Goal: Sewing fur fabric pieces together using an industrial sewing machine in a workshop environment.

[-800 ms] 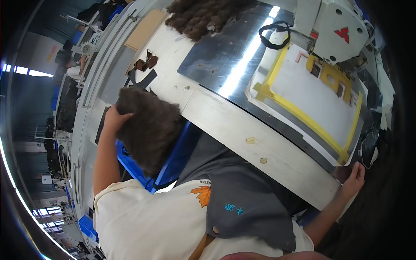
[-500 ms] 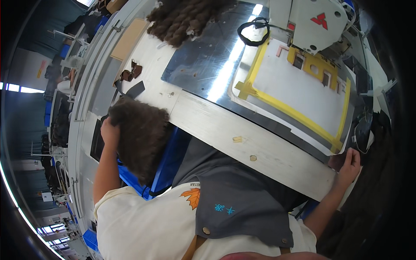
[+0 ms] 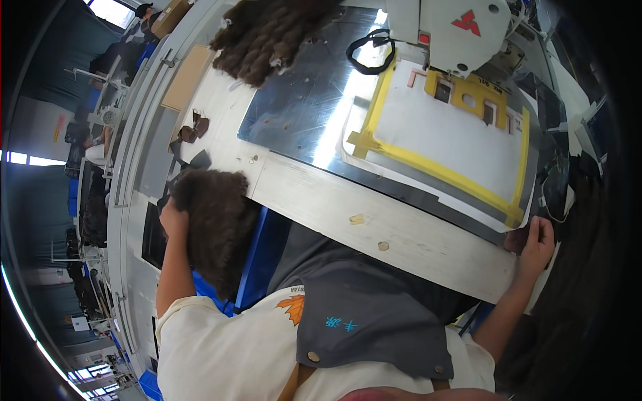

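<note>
On the left, my left hand [image 3: 175, 219] is closed on the edge of a piece of dark brown fur [image 3: 214, 230]. The fur hangs down past the table edge, over a blue bin [image 3: 257, 257]. Far to the right, my right hand [image 3: 537, 246] is at the table's end, near the lower right corner of a white sheet [image 3: 445, 157] framed with yellow tape. Its fingers are drawn together; whether anything is between them cannot be made out. A yellow cut-out template [image 3: 469, 98] lies on the sheet, under the white machine head [image 3: 461, 30].
A shiny metal plate [image 3: 284, 130] covers part of the pale table [image 3: 304, 190]. Brown braided fur [image 3: 264, 40] is heaped at the back, near a black cord loop [image 3: 370, 60]. Dark scraps [image 3: 194, 127] lie at the left. Dark fur [image 3: 582, 247] hangs at the far right.
The whole view has shifted slightly, moving the table and machine leftward in the picture. The fur hangs a little lower, still in my left hand. My right hand stays at the table's end.
</note>
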The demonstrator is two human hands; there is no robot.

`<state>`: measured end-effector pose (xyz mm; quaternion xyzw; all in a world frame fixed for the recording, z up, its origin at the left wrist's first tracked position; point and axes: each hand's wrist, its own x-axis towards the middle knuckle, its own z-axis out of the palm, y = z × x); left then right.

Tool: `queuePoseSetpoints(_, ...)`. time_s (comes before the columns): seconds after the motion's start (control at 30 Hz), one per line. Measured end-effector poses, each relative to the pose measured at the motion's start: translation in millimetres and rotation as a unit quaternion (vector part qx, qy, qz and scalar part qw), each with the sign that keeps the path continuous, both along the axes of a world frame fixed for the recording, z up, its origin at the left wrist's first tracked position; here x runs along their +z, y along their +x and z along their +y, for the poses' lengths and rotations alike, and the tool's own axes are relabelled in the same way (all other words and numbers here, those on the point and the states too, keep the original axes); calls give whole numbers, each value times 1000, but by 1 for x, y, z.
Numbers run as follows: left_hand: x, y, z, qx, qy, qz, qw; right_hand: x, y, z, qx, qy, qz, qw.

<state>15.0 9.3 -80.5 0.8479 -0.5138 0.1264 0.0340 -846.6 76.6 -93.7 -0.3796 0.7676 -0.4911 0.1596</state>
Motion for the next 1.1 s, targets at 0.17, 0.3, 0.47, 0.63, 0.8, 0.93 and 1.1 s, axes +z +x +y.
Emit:
queuePoseSetpoints(0.17, 17, -9, 0, 0, -93, -25, 995, 8, 11, -5, 1, -9, -44, 999)
queuePoseSetpoints(0.3, 86, -38, -23, 62, -198, -2, 978, 20, 15, -6, 0, 23, -68, 997)
queuePoseSetpoints(0.47, 183, -131, -70, -234, -291, -73, 925, 61, 36, -19, 121, 5, 132, 984)
queuePoseSetpoints(0.63, 237, -291, -106, -564, -274, -157, 763, 136, 112, -49, 288, -22, 167, 943)
queuePoseSetpoints(0.8, 237, -396, -113, -724, -277, -82, 626, 179, 170, -76, 348, -113, 115, 924)
queuePoseSetpoints(0.93, 222, -456, -116, -778, -300, -13, 552, 195, 171, -73, 396, -121, -34, 909)
queuePoseSetpoints(1.1, 210, -480, -121, -780, -333, 89, 522, 204, 157, -60, 346, -230, 205, 886)
